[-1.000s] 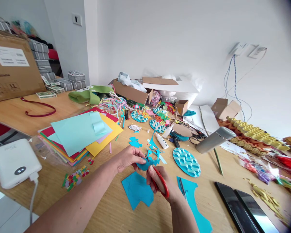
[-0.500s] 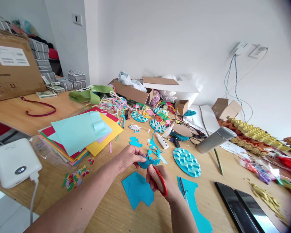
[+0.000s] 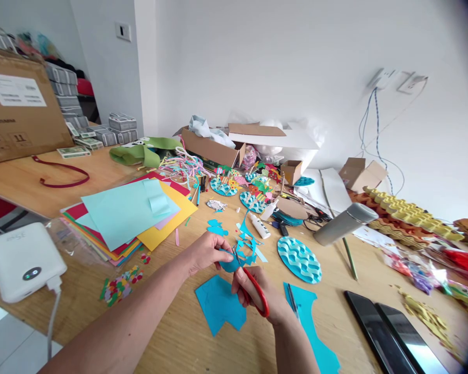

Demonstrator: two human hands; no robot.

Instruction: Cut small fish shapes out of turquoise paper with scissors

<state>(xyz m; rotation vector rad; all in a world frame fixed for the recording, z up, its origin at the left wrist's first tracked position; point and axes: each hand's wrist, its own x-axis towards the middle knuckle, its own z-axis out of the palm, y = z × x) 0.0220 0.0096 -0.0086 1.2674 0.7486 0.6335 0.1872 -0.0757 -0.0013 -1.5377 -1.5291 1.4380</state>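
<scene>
While left hand (image 3: pixel 208 253) pinches blue paper (image 3: pixel 228 266) | right hand (image 3: pixel 271 297) grips scissors (image 3: pixel 259 290)

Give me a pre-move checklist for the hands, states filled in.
1. Right hand gripping scissors: ok.
2. Left hand holding blue piece: ok, pinched between thumb and fingers.
3. Left fingertips off the blades: cannot tell, very close together.
4. Pen off the notched blue sheet on the right: not ok, lies on it.
5. Phones apart from right hand: ok, off to its right.
</scene>
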